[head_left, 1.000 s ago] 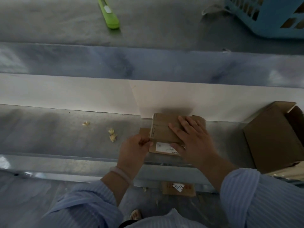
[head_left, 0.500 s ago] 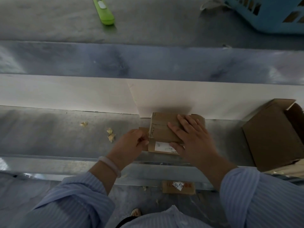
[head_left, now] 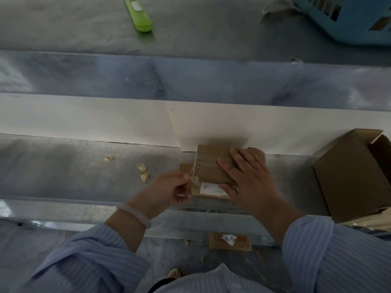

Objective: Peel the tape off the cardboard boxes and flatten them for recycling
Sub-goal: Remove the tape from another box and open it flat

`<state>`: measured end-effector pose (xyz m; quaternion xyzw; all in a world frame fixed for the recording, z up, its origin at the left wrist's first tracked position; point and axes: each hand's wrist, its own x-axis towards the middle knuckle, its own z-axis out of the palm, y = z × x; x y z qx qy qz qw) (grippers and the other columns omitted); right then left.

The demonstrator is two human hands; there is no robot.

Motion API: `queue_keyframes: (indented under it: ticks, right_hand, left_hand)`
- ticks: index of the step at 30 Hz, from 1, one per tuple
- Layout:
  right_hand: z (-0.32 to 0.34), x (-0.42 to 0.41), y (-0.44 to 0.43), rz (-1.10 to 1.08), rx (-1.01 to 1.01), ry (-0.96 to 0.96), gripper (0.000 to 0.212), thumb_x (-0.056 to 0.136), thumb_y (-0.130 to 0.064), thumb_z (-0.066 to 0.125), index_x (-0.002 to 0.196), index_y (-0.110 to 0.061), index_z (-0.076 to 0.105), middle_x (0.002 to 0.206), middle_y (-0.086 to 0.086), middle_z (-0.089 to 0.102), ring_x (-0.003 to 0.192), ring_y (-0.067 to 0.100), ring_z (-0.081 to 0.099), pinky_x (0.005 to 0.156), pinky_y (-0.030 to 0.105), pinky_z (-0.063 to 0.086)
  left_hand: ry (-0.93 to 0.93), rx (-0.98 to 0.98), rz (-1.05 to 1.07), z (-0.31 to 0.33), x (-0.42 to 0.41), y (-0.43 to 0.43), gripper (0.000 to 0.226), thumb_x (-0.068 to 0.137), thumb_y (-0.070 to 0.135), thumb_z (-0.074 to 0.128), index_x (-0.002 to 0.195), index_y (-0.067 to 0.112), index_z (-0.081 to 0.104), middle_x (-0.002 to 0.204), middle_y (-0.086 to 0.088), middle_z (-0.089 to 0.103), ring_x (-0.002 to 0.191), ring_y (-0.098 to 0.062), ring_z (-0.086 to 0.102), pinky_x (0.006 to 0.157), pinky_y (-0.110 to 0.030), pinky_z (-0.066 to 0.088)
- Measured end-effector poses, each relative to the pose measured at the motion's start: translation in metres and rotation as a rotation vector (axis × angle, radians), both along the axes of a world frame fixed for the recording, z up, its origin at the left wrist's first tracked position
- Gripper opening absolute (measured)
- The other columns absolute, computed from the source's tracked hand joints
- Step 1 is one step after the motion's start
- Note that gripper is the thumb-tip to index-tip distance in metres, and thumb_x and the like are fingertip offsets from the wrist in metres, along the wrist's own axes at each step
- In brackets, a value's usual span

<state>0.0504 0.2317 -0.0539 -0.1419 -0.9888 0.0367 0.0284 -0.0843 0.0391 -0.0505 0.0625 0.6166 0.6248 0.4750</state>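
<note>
A small taped cardboard box (head_left: 209,166) with a white label lies on the metal bench (head_left: 63,172), against a white panel. My right hand (head_left: 245,176) lies flat on top of the box, fingers straight, holding it down. My left hand (head_left: 169,189) is just left of the box and pinches a strip of clear tape (head_left: 193,179) that still joins the box's left edge. A bigger open cardboard box (head_left: 349,178) lies on its side at the right.
Crumpled tape scraps (head_left: 143,173) lie on the bench left of my hands. A green box cutter (head_left: 138,14) rests on the far surface, and a blue plastic basket (head_left: 347,17) stands at the top right. A piece of labelled cardboard (head_left: 229,241) lies on the floor below.
My left hand has drawn away to the left from the box edge, pulling a strip of tape with it. My right hand has stayed pressed on the box.
</note>
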Motion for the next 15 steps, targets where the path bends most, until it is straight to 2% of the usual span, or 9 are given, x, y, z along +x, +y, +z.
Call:
queue_keyframes:
  ticks: [1, 3, 4, 5, 7, 8, 10, 13, 15]
  right_hand:
    - [0.000, 0.000, 0.000, 0.002, -0.001, -0.005, 0.065, 0.087, -0.063, 0.035, 0.147, -0.038, 0.033, 0.157, 0.004, 0.028, 0.146, 0.026, 0.021, 0.119, 0.046, 0.014]
    - [0.000, 0.000, 0.001, 0.003, -0.008, -0.010, 0.066, 0.087, -0.064, 0.032, 0.147, -0.039, 0.030, 0.158, 0.002, 0.024, 0.147, 0.025, 0.017, 0.120, 0.045, 0.011]
    - [0.000, 0.000, 0.002, 0.002, -0.011, -0.014, 0.066, 0.087, -0.065, 0.032, 0.148, -0.040, 0.028, 0.159, 0.001, 0.022, 0.147, 0.024, 0.015, 0.120, 0.044, 0.010]
    - [-0.001, 0.000, 0.002, 0.001, -0.013, -0.019, 0.066, 0.087, -0.065, 0.032, 0.148, -0.041, 0.026, 0.160, 0.001, 0.020, 0.148, 0.023, 0.013, 0.120, 0.044, 0.009]
    - [-0.001, 0.000, 0.002, 0.002, -0.014, -0.026, 0.066, 0.087, -0.065, 0.032, 0.149, -0.042, 0.024, 0.160, 0.000, 0.018, 0.148, 0.022, 0.011, 0.121, 0.043, 0.007]
    - [0.000, -0.001, 0.002, 0.002, -0.016, -0.026, 0.066, 0.087, -0.066, 0.030, 0.148, -0.042, 0.024, 0.160, 0.000, 0.018, 0.148, 0.023, 0.012, 0.121, 0.044, 0.007]
    - [0.001, -0.001, 0.001, 0.001, -0.023, -0.017, 0.067, 0.086, -0.066, 0.029, 0.148, -0.041, 0.028, 0.159, 0.001, 0.021, 0.147, 0.024, 0.015, 0.120, 0.045, 0.010]
    - [0.002, -0.001, 0.001, 0.003, -0.022, -0.016, 0.066, 0.087, -0.065, 0.035, 0.147, -0.040, 0.031, 0.158, 0.002, 0.024, 0.146, 0.025, 0.019, 0.120, 0.045, 0.012]
    - [0.001, -0.001, 0.002, -0.001, -0.032, -0.007, 0.065, 0.087, -0.064, 0.039, 0.146, -0.039, 0.033, 0.158, 0.002, 0.026, 0.146, 0.026, 0.021, 0.120, 0.045, 0.012]
  left_hand:
    - [-0.088, 0.075, 0.062, 0.002, -0.004, -0.001, 0.025, 0.096, 0.008, 0.048, 0.073, 0.007, 0.057, 0.065, -0.006, 0.057, 0.058, -0.015, 0.056, 0.060, -0.030, 0.056]
    - [-0.112, 0.148, 0.165, 0.004, -0.008, 0.001, 0.022, 0.096, 0.009, 0.050, 0.075, 0.008, 0.058, 0.069, -0.007, 0.059, 0.062, -0.015, 0.059, 0.061, -0.030, 0.056]
    - [-0.012, 0.114, 0.180, 0.003, -0.009, 0.003, 0.019, 0.094, 0.010, 0.053, 0.076, 0.009, 0.059, 0.073, -0.008, 0.061, 0.064, -0.015, 0.062, 0.061, -0.029, 0.056]
    - [0.167, 0.028, 0.175, 0.000, -0.011, 0.005, 0.015, 0.091, 0.011, 0.060, 0.076, 0.011, 0.059, 0.076, -0.007, 0.063, 0.066, -0.015, 0.064, 0.062, -0.029, 0.056]
    - [0.534, -0.146, 0.176, -0.005, -0.015, 0.005, 0.018, 0.080, 0.015, 0.075, 0.075, 0.016, 0.058, 0.074, -0.003, 0.065, 0.071, -0.021, 0.067, 0.066, -0.038, 0.058]
    - [0.636, -0.185, 0.195, -0.007, -0.017, 0.005, 0.022, 0.076, 0.016, 0.079, 0.075, 0.019, 0.057, 0.071, 0.001, 0.066, 0.072, -0.025, 0.067, 0.068, -0.044, 0.059]
    - [0.732, -0.195, 0.206, -0.007, -0.019, 0.006, 0.029, 0.073, 0.020, 0.082, 0.080, 0.029, 0.055, 0.072, 0.006, 0.067, 0.072, -0.023, 0.068, 0.069, -0.047, 0.058]
    - [0.852, -0.165, 0.115, -0.007, -0.016, 0.011, 0.050, 0.073, 0.024, 0.081, 0.094, 0.053, 0.047, 0.092, 0.016, 0.066, 0.078, -0.006, 0.067, 0.071, -0.035, 0.058]
    - [0.892, -0.146, 0.060, -0.008, -0.017, 0.014, 0.057, 0.075, 0.023, 0.080, 0.104, 0.056, 0.044, 0.096, 0.015, 0.068, 0.081, -0.002, 0.067, 0.073, -0.031, 0.057]
